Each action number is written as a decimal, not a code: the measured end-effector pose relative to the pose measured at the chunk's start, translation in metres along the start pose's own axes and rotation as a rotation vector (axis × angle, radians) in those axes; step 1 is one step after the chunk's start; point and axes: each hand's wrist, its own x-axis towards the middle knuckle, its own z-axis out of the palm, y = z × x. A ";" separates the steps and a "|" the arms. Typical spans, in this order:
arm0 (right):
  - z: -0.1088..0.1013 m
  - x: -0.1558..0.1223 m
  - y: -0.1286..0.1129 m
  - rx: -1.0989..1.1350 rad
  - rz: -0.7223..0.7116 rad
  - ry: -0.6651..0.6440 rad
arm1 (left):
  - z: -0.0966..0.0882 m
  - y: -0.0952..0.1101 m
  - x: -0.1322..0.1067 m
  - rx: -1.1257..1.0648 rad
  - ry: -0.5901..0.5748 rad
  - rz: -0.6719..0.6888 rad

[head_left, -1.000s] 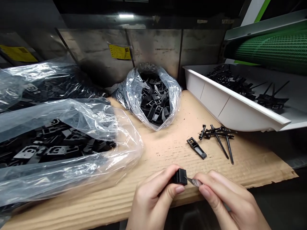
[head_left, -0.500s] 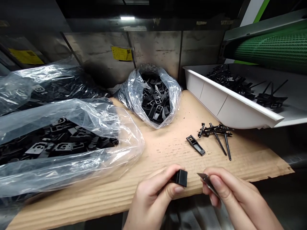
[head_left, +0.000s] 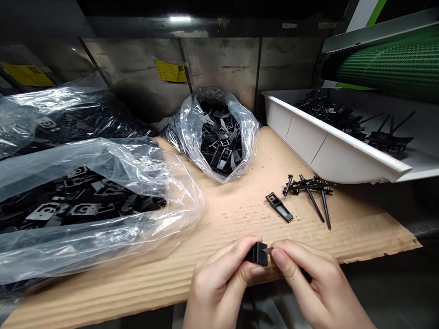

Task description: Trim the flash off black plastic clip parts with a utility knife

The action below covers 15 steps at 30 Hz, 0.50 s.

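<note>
The left hand point(head_left: 219, 274) is firmly grasping a light, stiff black plastic part point(head_left: 258, 254) by its sides above the cardboard sheet point(head_left: 219, 228), while the right hand point(head_left: 308, 283) is pinching a small blade point(head_left: 267, 251) against it.

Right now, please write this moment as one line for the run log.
left hand: holds black plastic part | right hand: holds blade against part | nearby: loose part on cardboard, bagged parts, white tray
</note>
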 end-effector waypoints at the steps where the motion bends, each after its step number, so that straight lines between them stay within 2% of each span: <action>1: -0.001 0.000 0.000 -0.009 0.001 -0.004 | 0.001 0.000 0.000 0.000 0.005 -0.005; 8: -0.001 0.001 -0.001 -0.031 0.031 -0.021 | 0.002 0.003 0.001 0.051 0.008 -0.053; 13: 0.008 -0.014 -0.005 -0.060 -0.141 -0.097 | -0.002 0.002 0.004 0.200 0.074 -0.127; 15: 0.004 -0.018 -0.006 -0.041 -0.118 -0.057 | -0.003 0.001 0.005 0.203 0.044 -0.129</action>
